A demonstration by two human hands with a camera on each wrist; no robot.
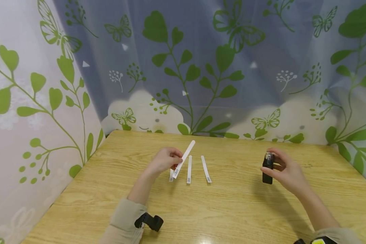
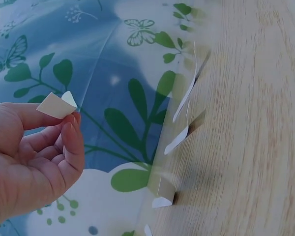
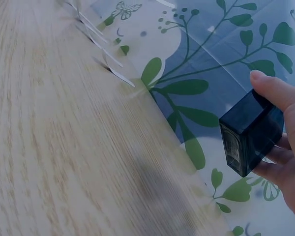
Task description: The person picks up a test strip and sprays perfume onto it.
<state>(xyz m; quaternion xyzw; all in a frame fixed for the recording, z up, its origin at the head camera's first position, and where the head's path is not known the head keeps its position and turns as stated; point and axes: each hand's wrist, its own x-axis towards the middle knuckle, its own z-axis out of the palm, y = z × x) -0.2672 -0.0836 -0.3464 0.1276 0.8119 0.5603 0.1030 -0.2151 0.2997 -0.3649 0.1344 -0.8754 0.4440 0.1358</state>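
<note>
My left hand (image 1: 164, 161) pinches a white paper perfume test strip (image 1: 185, 157) between thumb and fingers, slanting up to the right above the table. In the left wrist view the end of this strip (image 2: 58, 105) juts out past the fingertips. My right hand (image 1: 289, 174) grips a black perfume bottle (image 1: 267, 173) with a silver spray neck, roughly upright. The right wrist view has the bottle (image 3: 250, 132) raised off the tabletop. Other test strips lie below and beside my left hand: a middle one (image 1: 189, 170), a right one (image 1: 205, 169) and one partly hidden (image 1: 171, 176).
The wooden table (image 1: 231, 210) ends at a curtain (image 1: 201, 67) printed with green leaves and butterflies, which hangs along its back and left sides. The strips on the table curl upward in the left wrist view. A black strap (image 1: 149, 222) circles my left sleeve.
</note>
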